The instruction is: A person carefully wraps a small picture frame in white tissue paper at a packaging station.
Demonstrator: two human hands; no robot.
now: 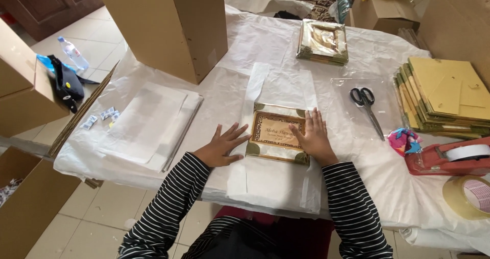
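A small gold-and-brown picture frame (278,132) lies flat on a long strip of white wrapping paper (278,85) in front of me. My left hand (222,146) rests flat on the paper just left of the frame, fingers spread, fingertips near its left edge. My right hand (314,136) lies palm down on the frame's right edge, fingers apart. Neither hand grips anything.
A stack of white paper sheets (150,121) lies at left, a tall cardboard box (173,24) behind it. Wrapped frames (323,42) sit at the back, scissors (366,106) to the right, a pile of frames face down (446,98), a red tape dispenser (449,157), a tape roll (467,195).
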